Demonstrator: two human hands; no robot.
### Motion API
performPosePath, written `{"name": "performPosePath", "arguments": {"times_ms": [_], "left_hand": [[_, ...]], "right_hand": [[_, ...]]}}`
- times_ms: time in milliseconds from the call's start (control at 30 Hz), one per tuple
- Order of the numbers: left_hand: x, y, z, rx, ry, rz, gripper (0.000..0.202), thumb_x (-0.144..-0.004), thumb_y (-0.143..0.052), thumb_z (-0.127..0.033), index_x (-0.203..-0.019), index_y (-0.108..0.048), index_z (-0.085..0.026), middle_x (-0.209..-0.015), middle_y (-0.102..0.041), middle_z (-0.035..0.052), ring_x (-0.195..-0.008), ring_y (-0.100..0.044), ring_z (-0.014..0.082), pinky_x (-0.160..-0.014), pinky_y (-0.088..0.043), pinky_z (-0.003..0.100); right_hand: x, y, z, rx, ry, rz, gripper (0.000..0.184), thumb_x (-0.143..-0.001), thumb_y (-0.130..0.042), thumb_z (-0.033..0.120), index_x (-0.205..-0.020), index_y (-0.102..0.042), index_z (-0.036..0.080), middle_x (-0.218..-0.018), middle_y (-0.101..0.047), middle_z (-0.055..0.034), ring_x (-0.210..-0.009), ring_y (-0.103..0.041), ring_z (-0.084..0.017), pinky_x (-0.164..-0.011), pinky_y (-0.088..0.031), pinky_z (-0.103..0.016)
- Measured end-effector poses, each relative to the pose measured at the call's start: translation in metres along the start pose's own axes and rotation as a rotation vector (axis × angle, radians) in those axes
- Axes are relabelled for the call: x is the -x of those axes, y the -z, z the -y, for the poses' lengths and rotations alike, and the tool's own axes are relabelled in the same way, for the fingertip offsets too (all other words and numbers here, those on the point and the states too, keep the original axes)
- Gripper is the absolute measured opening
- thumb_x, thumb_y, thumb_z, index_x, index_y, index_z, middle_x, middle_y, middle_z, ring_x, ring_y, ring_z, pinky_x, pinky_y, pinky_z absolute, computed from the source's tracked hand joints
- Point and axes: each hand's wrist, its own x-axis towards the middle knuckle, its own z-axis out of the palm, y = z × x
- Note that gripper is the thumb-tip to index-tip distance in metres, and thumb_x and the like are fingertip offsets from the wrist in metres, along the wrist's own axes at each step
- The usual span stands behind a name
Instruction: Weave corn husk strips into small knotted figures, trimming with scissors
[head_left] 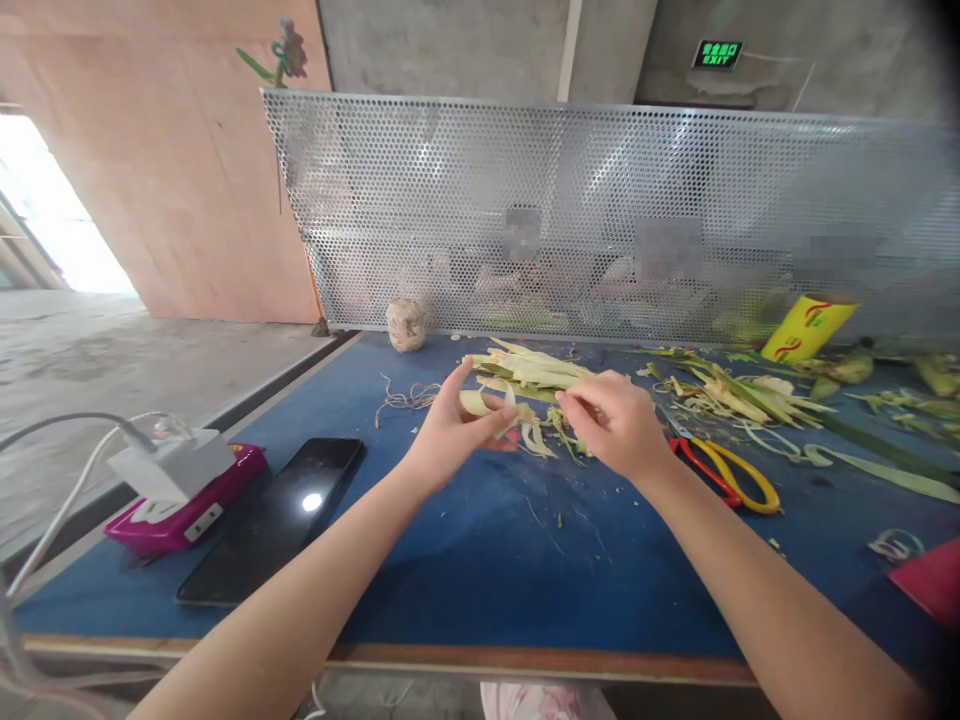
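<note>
My left hand (450,430) is closed around a pale, curled corn husk strip (474,403), whose end bends up between thumb and fingers. To its right, my right hand (619,420) is pinched, thumb against curled fingers; what it holds, if anything, is too small to make out. Just beyond both hands lies a pile of pale green corn husks (529,368). Husk scraps (536,438) are scattered below and between the hands. Scissors (727,470) with red and yellow handles rest right of my right hand, their blades pointing away.
A black phone (281,520) and a magenta power strip (225,510) with a white charger (172,465) lie left. Twine ball (406,325) and loose string (405,395) are farther back. More husks (742,395) and a yellow cylinder (806,330) stand right. A perforated metal screen (450,180) borders the blue table (480,570).
</note>
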Motion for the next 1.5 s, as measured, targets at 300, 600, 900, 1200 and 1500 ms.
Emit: {"name": "performPosePath", "arguments": {"times_ms": [300,600,900,1200,1500], "left_hand": [[0.000,0.005,0.004,-0.193,-0.075,0.165,0.101,-0.069,-0.067,-0.013,-0.142,0.002,-0.021,-0.071,-0.063,-0.0032,-0.059,-0.062,0.0118,-0.063,-0.050,0.028],[-0.006,0.006,0.007,-0.215,0.012,0.049,0.108,-0.064,-0.070,-0.013,-0.142,0.004,-0.015,-0.062,-0.059,-0.0026,-0.048,-0.052,0.0093,-0.040,-0.034,0.019],[-0.007,0.007,0.006,-0.290,0.070,0.025,0.111,-0.066,-0.069,-0.012,-0.140,0.014,-0.007,-0.052,-0.057,-0.0034,-0.038,-0.040,0.0057,-0.037,-0.030,0.019],[-0.004,0.007,0.011,-0.360,0.107,0.114,0.111,-0.066,-0.065,-0.013,-0.139,0.018,-0.011,-0.059,-0.059,-0.0036,-0.041,-0.043,0.0064,-0.038,-0.032,0.018],[-0.001,0.007,0.017,-0.238,0.103,0.171,0.116,-0.064,-0.071,-0.014,-0.141,0.015,-0.019,-0.065,-0.064,-0.0013,-0.047,-0.052,0.0088,-0.042,-0.037,0.019]], "right_hand": [[0.000,-0.009,-0.002,-0.242,0.059,0.237,0.011,-0.074,-0.052,0.012,-0.082,-0.052,0.020,-0.089,-0.061,-0.0037,-0.085,-0.054,-0.019,-0.078,-0.040,-0.034],[-0.001,-0.004,0.004,-0.269,-0.093,0.078,0.013,-0.080,-0.050,0.017,-0.092,-0.054,0.021,-0.076,-0.059,0.0004,-0.074,-0.055,-0.014,-0.075,-0.041,-0.030],[-0.006,0.013,-0.008,-0.937,-0.376,0.282,0.016,-0.079,-0.050,0.017,-0.091,-0.060,0.020,-0.063,-0.059,0.0008,-0.058,-0.054,-0.013,-0.058,-0.043,-0.028],[-0.014,0.005,0.014,-1.080,-0.360,0.525,0.020,-0.083,-0.047,0.025,-0.099,-0.057,0.020,-0.078,-0.065,-0.0034,-0.060,-0.052,-0.012,-0.053,-0.041,-0.026],[-0.022,-0.009,0.005,-1.177,-0.303,0.461,0.043,-0.075,-0.047,0.014,-0.117,-0.042,0.019,-0.084,-0.059,-0.0031,-0.079,-0.057,-0.016,-0.069,-0.047,-0.031]]}}
